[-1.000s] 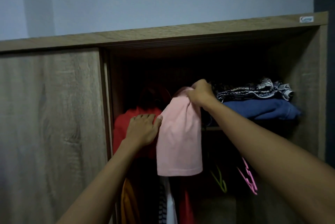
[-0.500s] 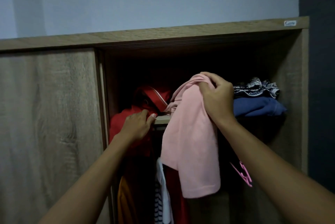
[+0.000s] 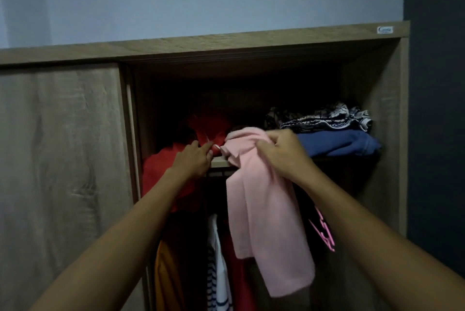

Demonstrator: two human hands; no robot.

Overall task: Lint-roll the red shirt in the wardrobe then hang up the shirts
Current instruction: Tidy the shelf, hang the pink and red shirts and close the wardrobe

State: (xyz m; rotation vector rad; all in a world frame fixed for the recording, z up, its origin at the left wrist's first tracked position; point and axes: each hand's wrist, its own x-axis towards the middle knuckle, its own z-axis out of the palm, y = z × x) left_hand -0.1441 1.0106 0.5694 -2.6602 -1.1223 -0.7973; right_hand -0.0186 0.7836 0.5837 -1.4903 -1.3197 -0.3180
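A red shirt point(image 3: 161, 172) lies bunched on the wardrobe's upper shelf point(image 3: 220, 160) and spills over its front edge at the left. My left hand point(image 3: 192, 160) rests on it at the shelf edge, fingers curled toward a small white bit near the collar. A pink shirt point(image 3: 266, 210) hangs down from my right hand point(image 3: 284, 153), which grips its top at shelf height, just right of the red shirt. Whether the left hand pinches the red cloth is unclear.
Folded blue point(image 3: 339, 144) and patterned black-and-white clothes point(image 3: 322, 118) are stacked on the shelf at the right. Below hang an orange garment point(image 3: 166, 275), a striped one point(image 3: 217, 273) and pink hangers point(image 3: 325, 232). The sliding door point(image 3: 60, 172) covers the wardrobe's left half.
My right hand has pulled the pink shirt off the shelf toward me, so more of it hangs free. My left hand shifted up the red shirt to the shelf edge.
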